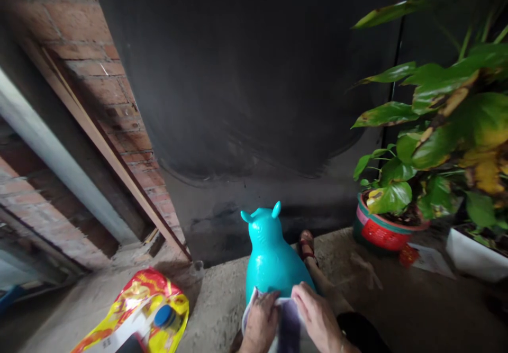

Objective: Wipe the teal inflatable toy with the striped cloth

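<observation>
- Our left hand (260, 318) and right hand (316, 317) pinch the purple-and-white cloth (289, 324), fingers closed, at the turquoise inflatable animal's (272, 260) near side.
- We judge it soft, light; grip its edge.

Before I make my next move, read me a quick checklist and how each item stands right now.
1. Left hand gripping the cloth: ok.
2. Right hand gripping the cloth: ok.
3. Turquoise animal toy upright: ok.
4. Whole cloth free of snags: cannot tell, its lower part runs out of view.
5. Yellow-and-red bag apart from the toy: ok.
6. Sandaled foot not touching the toy: cannot tell.
</observation>
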The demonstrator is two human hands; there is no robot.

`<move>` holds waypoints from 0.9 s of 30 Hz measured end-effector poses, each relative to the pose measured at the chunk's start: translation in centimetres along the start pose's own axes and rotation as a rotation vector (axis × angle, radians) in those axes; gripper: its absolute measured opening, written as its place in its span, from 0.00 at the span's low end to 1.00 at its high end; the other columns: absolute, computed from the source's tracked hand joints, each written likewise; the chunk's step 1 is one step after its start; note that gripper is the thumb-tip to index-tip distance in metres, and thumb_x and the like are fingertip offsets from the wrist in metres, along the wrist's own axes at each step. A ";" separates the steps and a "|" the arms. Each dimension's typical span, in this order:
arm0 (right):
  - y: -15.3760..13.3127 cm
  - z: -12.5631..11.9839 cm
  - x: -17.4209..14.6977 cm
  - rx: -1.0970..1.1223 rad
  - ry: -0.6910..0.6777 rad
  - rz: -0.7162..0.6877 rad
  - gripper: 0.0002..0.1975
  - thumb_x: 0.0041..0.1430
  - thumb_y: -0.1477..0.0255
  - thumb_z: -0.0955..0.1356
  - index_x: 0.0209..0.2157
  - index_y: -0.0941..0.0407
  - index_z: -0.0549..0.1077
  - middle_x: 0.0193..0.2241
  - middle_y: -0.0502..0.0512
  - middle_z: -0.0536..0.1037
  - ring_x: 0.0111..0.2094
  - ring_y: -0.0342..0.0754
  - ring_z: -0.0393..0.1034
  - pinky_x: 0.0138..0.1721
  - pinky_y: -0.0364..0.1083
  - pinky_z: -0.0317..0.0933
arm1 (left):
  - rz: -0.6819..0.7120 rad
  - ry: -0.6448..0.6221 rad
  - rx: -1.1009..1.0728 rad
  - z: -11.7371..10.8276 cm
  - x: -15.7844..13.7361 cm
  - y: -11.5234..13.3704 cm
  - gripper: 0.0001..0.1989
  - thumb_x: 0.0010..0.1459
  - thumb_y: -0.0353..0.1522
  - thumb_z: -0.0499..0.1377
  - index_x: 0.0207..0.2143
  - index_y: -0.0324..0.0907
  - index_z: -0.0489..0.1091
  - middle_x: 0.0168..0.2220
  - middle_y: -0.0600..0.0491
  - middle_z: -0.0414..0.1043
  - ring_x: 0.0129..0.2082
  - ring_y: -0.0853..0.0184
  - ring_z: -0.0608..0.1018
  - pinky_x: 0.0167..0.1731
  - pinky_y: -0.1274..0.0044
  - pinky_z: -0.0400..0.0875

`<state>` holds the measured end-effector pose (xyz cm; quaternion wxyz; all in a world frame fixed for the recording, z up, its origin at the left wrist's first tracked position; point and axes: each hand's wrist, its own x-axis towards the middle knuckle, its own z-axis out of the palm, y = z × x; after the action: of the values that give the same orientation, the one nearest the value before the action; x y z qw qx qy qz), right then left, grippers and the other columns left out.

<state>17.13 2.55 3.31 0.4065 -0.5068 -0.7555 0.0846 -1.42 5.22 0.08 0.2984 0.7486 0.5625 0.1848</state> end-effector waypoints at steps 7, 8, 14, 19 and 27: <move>0.2 -2.9 0.6 0.016 -0.049 0.011 0.13 0.71 0.70 0.55 0.32 0.52 0.64 0.27 0.47 0.70 0.27 0.43 0.70 0.29 0.43 0.61 | -0.060 -0.029 -0.003 -2.4 -2.2 -2.0 0.14 0.54 0.34 0.53 0.38 0.45 0.76 0.43 0.47 0.76 0.47 0.57 0.74 0.51 0.66 0.66; 0.2 -3.0 0.6 0.015 -0.068 0.008 0.13 0.71 0.70 0.55 0.32 0.52 0.64 0.27 0.46 0.70 0.27 0.42 0.69 0.29 0.43 0.61 | -0.064 -0.041 -0.012 -3.0 -2.5 -2.1 0.12 0.53 0.34 0.54 0.36 0.46 0.76 0.41 0.49 0.76 0.45 0.59 0.75 0.48 0.69 0.66; -0.4 -3.4 0.7 0.027 -0.137 -0.015 0.13 0.71 0.70 0.55 0.33 0.53 0.64 0.29 0.47 0.70 0.29 0.42 0.68 0.31 0.43 0.59 | -0.149 -0.140 -0.100 -5.6 -4.1 -1.6 0.09 0.46 0.33 0.57 0.32 0.43 0.72 0.30 0.56 0.72 0.33 0.67 0.71 0.33 0.76 0.61; -0.6 -3.9 1.0 0.018 -0.192 -0.027 0.12 0.71 0.70 0.56 0.34 0.53 0.65 0.30 0.46 0.70 0.30 0.41 0.67 0.32 0.43 0.58 | -0.155 -0.309 -0.292 -5.8 -5.3 -1.1 0.09 0.44 0.33 0.56 0.32 0.43 0.69 0.27 0.60 0.68 0.30 0.70 0.69 0.28 0.79 0.58; 0.1 -4.8 1.6 -0.095 -0.182 -0.071 0.12 0.69 0.73 0.57 0.31 0.53 0.65 0.27 0.44 0.70 0.28 0.40 0.67 0.31 0.42 0.57 | -0.160 -0.147 -0.224 -7.5 -4.2 -0.6 0.07 0.44 0.35 0.56 0.26 0.42 0.62 0.23 0.60 0.60 0.27 0.72 0.63 0.27 0.78 0.54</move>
<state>20.31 2.58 7.27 0.3144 -0.4886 -0.8100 0.0797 -7.68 3.11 5.58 0.4342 0.6751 0.5727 0.1666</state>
